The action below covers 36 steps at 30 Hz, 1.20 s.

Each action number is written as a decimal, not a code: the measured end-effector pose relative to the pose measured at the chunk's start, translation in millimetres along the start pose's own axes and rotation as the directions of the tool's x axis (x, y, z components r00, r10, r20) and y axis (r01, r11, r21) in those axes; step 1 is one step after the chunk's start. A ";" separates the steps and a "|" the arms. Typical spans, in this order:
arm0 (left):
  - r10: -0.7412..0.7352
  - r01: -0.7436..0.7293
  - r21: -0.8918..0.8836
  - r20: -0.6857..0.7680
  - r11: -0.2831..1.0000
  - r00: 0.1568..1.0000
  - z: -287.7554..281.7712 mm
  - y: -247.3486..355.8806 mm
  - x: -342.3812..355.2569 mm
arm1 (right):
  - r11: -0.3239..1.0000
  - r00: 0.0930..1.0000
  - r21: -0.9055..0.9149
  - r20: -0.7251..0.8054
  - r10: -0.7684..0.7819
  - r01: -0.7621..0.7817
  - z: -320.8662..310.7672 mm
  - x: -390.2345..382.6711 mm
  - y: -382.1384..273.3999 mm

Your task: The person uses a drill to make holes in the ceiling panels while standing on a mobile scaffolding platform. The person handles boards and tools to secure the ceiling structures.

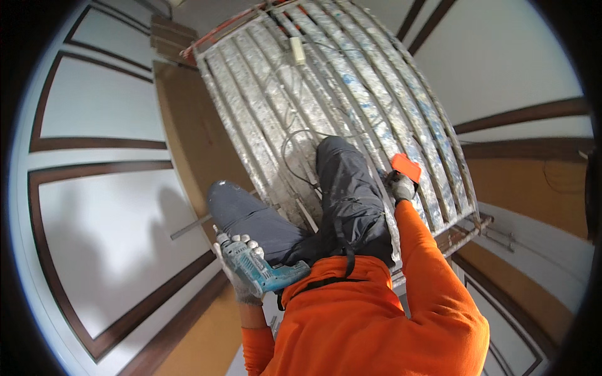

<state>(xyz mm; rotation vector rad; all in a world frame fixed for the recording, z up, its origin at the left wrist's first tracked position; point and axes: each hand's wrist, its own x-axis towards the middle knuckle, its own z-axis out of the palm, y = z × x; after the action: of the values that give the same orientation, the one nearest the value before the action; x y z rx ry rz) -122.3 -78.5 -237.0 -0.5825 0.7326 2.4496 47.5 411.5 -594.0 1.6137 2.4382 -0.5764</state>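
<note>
A teal corded-style drill (254, 263) lies along my left hand (237, 279), which wears a pale knit glove. My fingers curl round the drill's body near its chuck, and its handle points toward my waist. On the right, my gloved right hand (402, 188) is closed on a bright orange box-like case (406, 167), held over the scaffold boards. The case's contents, if any, do not show.
I sit on a paint-spattered slatted scaffold platform (251, 94). A black cable (290, 141) loops over it beside my knee, and a cream power-strip-like block (297, 51) lies farther off. White panelled walls with brown trim (100, 145) flank both sides. A metal bar (464, 238) runs at the right edge.
</note>
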 end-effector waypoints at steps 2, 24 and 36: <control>0.020 -0.020 -0.001 -0.031 1.000 0.999 -4.6 1.9 -1.1 | 1.000 1.000 0.018 -0.004 0.019 -0.019 11.1 1.3 1.2; 0.031 -0.037 -0.093 -0.069 0.995 0.997 1.7 -2.0 1.7 | 0.983 0.985 0.067 -0.021 -0.169 0.170 -47.5 -17.4 0.2; -0.013 0.013 -0.010 -0.005 1.000 1.000 38.0 0.6 -0.9 | 0.767 0.989 0.631 0.005 -0.149 0.113 -128.6 -30.6 -83.7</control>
<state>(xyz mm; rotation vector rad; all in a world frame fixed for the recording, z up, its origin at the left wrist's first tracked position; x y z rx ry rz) -131.4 -56.6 -207.3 -0.5959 0.7163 2.4419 -6.5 408.4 -447.2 1.5803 2.4686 -1.5868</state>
